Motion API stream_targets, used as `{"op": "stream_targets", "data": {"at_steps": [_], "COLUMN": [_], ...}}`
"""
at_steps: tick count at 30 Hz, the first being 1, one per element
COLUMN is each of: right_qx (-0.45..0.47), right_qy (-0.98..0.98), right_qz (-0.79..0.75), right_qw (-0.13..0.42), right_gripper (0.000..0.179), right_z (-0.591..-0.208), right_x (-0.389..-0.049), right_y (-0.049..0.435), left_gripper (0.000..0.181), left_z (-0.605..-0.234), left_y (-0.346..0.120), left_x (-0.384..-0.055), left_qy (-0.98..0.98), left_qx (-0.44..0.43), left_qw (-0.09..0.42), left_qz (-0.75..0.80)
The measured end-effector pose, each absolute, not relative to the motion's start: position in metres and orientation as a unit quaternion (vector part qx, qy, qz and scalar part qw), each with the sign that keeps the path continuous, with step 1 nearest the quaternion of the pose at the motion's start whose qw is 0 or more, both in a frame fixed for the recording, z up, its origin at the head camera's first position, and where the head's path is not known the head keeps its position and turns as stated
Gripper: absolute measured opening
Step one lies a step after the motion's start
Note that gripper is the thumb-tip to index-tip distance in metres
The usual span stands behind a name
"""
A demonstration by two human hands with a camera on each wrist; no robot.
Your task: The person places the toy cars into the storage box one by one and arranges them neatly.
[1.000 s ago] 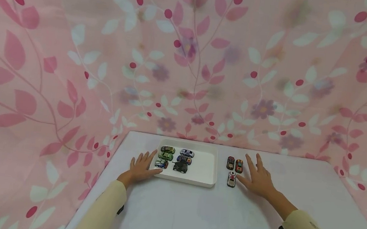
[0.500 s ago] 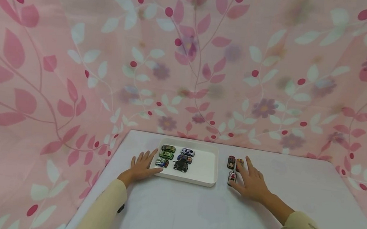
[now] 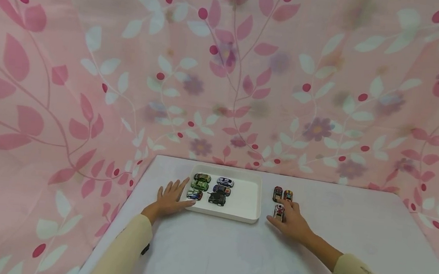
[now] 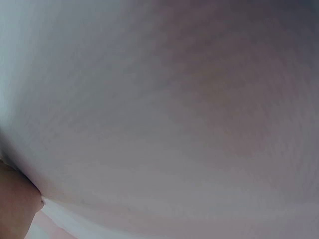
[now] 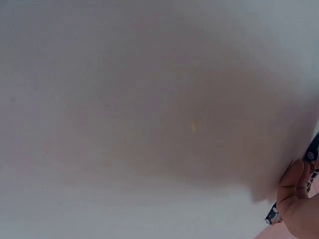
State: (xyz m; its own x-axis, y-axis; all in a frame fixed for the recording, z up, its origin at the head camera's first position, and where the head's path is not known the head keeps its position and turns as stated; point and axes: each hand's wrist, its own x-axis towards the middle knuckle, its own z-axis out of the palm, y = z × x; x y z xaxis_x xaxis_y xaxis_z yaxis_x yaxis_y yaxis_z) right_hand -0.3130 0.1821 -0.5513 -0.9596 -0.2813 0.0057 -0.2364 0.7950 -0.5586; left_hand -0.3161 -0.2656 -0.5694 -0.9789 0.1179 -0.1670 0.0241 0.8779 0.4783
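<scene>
My right hand [image 3: 294,221] is at the white and red toy car [image 3: 279,211] on the table. Its thumb lies at the car's near left end and the other fingertips by its far end, with the car's top showing between them. Just beyond those fingertips stand a dark red toy car [image 3: 278,193] and an orange toy car [image 3: 288,195]. In the right wrist view, bent fingers [image 5: 294,181] appear at the lower right with parts of toy cars around them. My left hand [image 3: 168,199] rests with spread fingers at the left side of the white tray [image 3: 250,201].
Inside the tray, on its left half, sit several toy cars, among them a green car [image 3: 199,185], a white and blue car [image 3: 225,182] and a black tank-like vehicle [image 3: 217,199]. A pink floral curtain [image 3: 232,89] hangs behind the white-covered table [image 3: 223,258].
My right hand has moved left from beside the loose cars to over the white and red one, its fingers drawing nearer to it. My left hand has stayed at the tray.
</scene>
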Motion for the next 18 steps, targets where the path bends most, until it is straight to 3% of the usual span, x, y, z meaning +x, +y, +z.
{"op": "stream_targets", "data": {"at_steps": [12,18], "right_qx": [-0.165,-0.169], "right_qy": [0.949,0.943], "right_qz": [-0.265,-0.282], "right_qw": [0.037,0.049], "right_gripper": [0.033,0.036], "right_z": [-0.5529,-0.5509], "right_x": [-0.3228,-0.3204], "right_y": [0.1787,0.1734], "left_gripper": [0.103,0.105], "left_z": [-0.5716,-0.5739], "left_y": [-0.2665,-0.2650], "left_x": [-0.3169,-0.3186], "left_qy": [0.965,0.966], "left_qx": [0.032,0.032], "left_qw": [0.101,0.104], "left_qz": [0.239,0.236]}}
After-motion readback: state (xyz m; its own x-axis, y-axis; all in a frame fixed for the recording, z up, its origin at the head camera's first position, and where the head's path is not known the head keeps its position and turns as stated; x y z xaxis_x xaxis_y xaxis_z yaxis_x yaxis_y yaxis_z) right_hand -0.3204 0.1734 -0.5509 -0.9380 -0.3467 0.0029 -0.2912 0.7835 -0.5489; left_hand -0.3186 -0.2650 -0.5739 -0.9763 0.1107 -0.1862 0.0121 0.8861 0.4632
